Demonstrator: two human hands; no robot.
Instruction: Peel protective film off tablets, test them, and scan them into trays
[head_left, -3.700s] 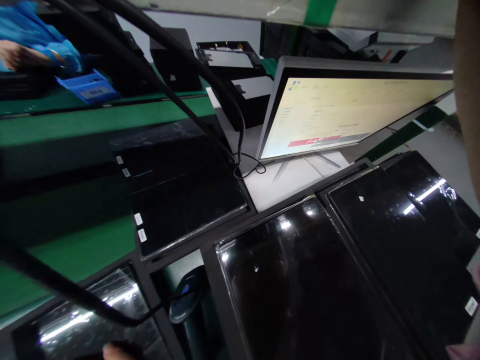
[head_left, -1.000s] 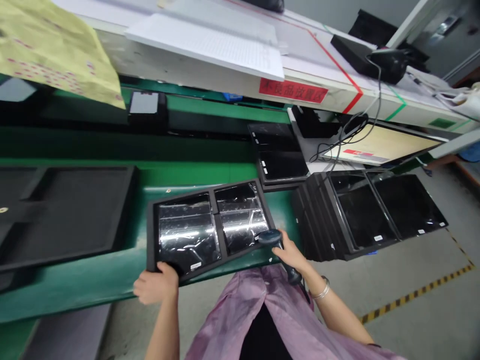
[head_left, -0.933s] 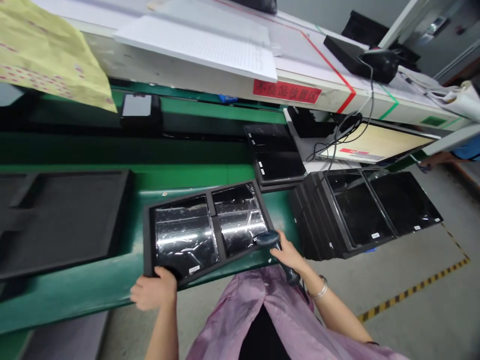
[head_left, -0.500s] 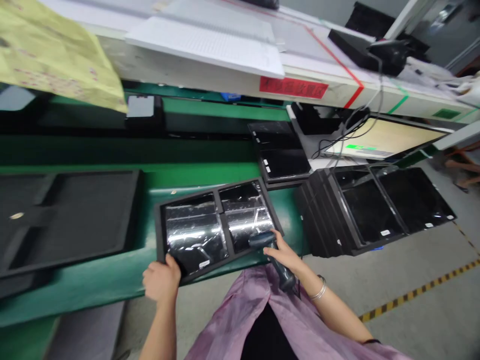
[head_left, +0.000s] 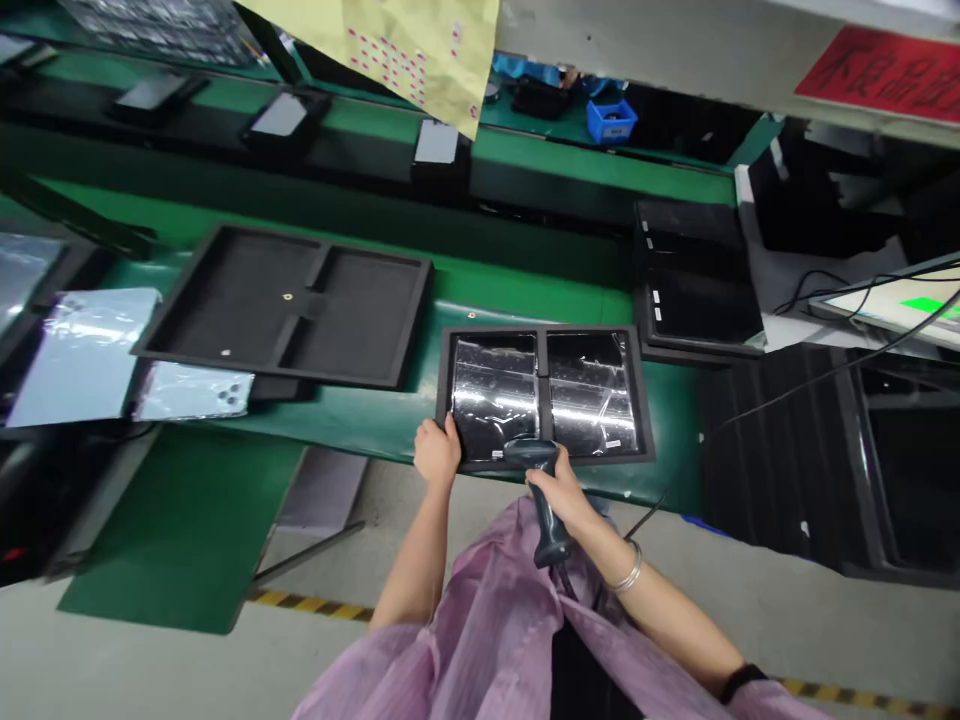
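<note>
A black foam tray (head_left: 544, 400) lies at the front edge of the green bench. Its two compartments each hold a glossy black panel, a left panel (head_left: 495, 385) and a right panel (head_left: 589, 380), under shiny clear film with a small white label near the bottom. My left hand (head_left: 436, 455) grips the tray's lower left edge, thumb on top. In my right hand (head_left: 562, 492) is a dark barcode scanner (head_left: 551, 535), fingers wrapped round its handle. The scanner's head is over the tray's front edge by the divider, pointing left toward the left panel's label (head_left: 498, 455).
Left of my tray sits another foam tray (head_left: 360, 310) with bare compartments, near film-wrapped pale panels (head_left: 86, 350). To the right are a tray with black panels (head_left: 701, 300), a tall tray stack (head_left: 787, 450) and a monitor (head_left: 915, 300). Small devices (head_left: 436, 145) line the conveyor behind.
My view has swung left, so more of the left bench shows. The scanner's head has moved left across the tray, from the right panel to beside the left panel's label. Both grips stay.
</note>
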